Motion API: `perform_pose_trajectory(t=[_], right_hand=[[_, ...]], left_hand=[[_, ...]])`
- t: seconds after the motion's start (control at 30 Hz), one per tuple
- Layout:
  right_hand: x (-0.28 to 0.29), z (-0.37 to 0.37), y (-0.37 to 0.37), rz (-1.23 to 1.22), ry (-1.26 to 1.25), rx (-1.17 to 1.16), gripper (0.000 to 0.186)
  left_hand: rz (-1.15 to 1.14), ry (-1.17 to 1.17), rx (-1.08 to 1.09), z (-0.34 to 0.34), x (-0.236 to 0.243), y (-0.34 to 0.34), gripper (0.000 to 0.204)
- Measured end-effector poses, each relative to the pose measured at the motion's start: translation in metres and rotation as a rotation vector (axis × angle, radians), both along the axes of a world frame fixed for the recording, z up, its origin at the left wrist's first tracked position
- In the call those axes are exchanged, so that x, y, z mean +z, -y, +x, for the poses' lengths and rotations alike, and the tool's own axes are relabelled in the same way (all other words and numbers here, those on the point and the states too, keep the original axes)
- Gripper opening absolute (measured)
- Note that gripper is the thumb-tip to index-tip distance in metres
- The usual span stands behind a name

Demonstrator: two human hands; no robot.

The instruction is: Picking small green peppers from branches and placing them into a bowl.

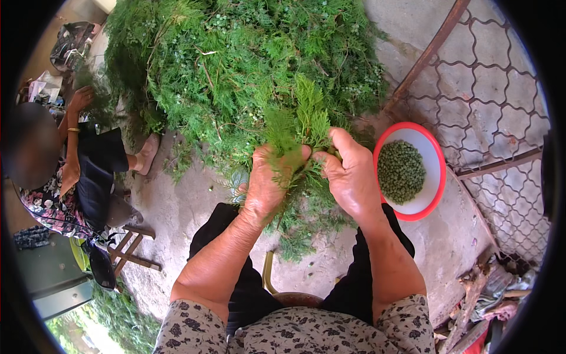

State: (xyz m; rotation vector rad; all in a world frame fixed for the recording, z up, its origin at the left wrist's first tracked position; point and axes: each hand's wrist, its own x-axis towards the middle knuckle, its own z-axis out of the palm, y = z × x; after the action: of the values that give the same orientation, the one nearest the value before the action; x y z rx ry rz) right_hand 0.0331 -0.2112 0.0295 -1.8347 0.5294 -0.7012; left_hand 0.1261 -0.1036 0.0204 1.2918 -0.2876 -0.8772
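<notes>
Both hands meet in front of me over a leafy evergreen sprig with flat, scaly green leaves. My left hand is closed round its stems, and some foliage blurs across the fingers. My right hand pinches at the sprig's side with thumb and bent fingers; small green cones seem to show at the fingertips, partly hidden. Just right of that hand stands a white basin with a red rim, holding a heap of small green cones. Beyond my hands rises a large pile of cut evergreen branches.
At the left a seated person in a floral top reaches toward the branches, beside a wooden stool. A rusty wire-mesh panel leans at the right. Scrap wood lies lower right. Loose sprigs lie on the concrete between my feet.
</notes>
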Motion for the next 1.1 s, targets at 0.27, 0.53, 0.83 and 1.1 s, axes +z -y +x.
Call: perform_pose_trajectory(t=[0.27,0.53,0.83,1.1], right_hand=[[-0.001,-0.050,0.076,-0.225,-0.178,-0.377,0.022],[-0.039,-0.126,0.140,-0.451,-0.400,-0.635,0.031],[-0.006,-0.060,0.069,0.195,0.007,-0.310,0.017],[0.021,-0.024,0.013,0.226,0.144,0.085,0.017]], left_hand=[[-0.270,-0.359,0.085,0.017,0.009,-0.005,0.022],[-0.740,-0.822,0.033,0.028,-0.012,-0.014,0.026],[-0.756,-0.848,-0.038,0.020,-0.005,-0.014,0.025],[-0.514,-0.719,-0.019,0.009,-0.013,-0.016,0.023]])
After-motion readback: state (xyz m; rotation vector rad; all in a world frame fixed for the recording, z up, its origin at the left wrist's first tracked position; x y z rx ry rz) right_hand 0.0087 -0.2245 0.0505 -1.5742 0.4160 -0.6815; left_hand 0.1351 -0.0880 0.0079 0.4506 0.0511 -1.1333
